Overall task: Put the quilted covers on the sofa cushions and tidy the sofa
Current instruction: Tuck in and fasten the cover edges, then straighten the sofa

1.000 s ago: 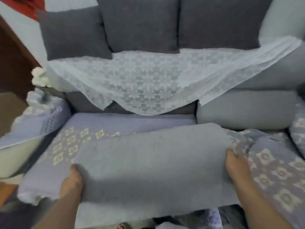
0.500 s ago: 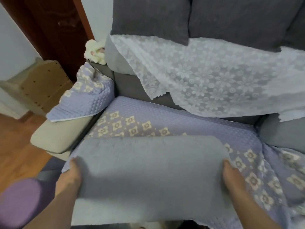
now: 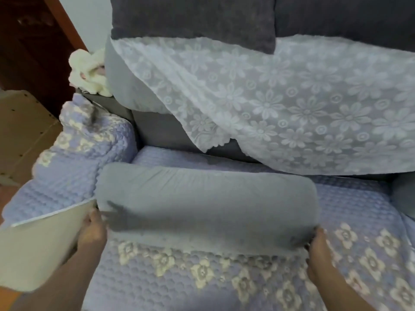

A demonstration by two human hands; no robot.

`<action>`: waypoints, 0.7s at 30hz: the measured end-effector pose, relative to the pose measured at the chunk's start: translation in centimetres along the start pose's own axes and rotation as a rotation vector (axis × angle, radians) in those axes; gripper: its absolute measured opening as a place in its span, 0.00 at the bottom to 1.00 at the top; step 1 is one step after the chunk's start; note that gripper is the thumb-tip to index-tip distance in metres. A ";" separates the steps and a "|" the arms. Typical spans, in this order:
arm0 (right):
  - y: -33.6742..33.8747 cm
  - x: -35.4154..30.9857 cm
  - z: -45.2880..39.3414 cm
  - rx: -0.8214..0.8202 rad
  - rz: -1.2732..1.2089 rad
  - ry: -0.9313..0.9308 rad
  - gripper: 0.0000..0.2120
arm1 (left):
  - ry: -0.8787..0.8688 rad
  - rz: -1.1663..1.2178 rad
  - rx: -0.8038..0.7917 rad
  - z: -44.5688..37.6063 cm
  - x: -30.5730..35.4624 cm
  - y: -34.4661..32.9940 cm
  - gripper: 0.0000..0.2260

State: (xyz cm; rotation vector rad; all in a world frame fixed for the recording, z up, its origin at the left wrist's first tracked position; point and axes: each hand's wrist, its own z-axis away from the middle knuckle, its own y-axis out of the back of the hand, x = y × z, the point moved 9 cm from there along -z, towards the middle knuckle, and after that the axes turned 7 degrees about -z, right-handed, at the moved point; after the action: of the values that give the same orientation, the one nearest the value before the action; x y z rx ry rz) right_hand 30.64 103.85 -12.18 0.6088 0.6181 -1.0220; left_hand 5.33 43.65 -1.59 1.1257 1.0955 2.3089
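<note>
Matt grey cloth cushion (image 3: pixel 206 205), puffy quilted cover (image 3: pixel 202 286), sheer white lace throw (image 3: pixel 292 104).

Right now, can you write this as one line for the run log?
step: placing grey cushion | left hand: grips left end | right hand: grips right end | under it: quilted cover

Dark brown wooden door (image 3: pixel 33 48) at upper left, reddish-brown frame edge (image 3: pixel 67 25) slanting along its right side. Narrow strip of pale wall (image 3: pixel 94 25) between frame and sofa back. Light tan panel furniture (image 3: pixel 24 129) with small dark screw heads at left edge, below door. Sliver of orange-brown wooden floor (image 3: pixel 10 297) at bottom left corner; second sliver at left margin, level with grip. Lighting dim, soft and cool; faint shadows only.
</note>
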 end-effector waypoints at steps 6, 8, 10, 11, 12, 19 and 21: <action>-6.5 -6.7 -4.1 0.013 0.310 0.236 0.36 | -0.714 -0.502 0.014 -3.4 18.6 -8.0 0.24; -10.3 -11.1 -0.9 -0.020 0.534 0.284 0.27 | -0.913 -0.695 -0.115 -3.7 23.8 -14.4 0.27; -13.3 -12.5 0.2 -0.048 0.751 0.288 0.21 | -0.918 -0.841 -0.249 -4.4 24.8 -19.0 0.27; -15.1 -13.0 0.7 -0.058 0.832 0.289 0.20 | -0.918 -0.893 -0.262 -5.2 24.2 -20.6 0.28; -16.8 -14.2 1.4 -0.024 0.886 0.358 0.18 | -0.964 -0.939 -0.230 -5.3 23.5 -21.3 0.28; -38.0 -16.8 8.9 -0.337 0.872 0.594 0.10 | -1.184 -0.739 -0.161 0.4 16.9 -17.0 0.18; -43.5 -13.4 8.5 -0.495 0.672 0.272 0.14 | -1.193 -0.690 -0.244 1.7 13.3 -16.1 0.20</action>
State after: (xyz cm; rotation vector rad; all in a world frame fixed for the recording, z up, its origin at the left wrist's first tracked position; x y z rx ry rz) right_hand -12.26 88.50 -4.28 0.4623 0.7968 -0.1410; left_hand -2.06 62.65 -6.42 1.3838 0.5342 0.8937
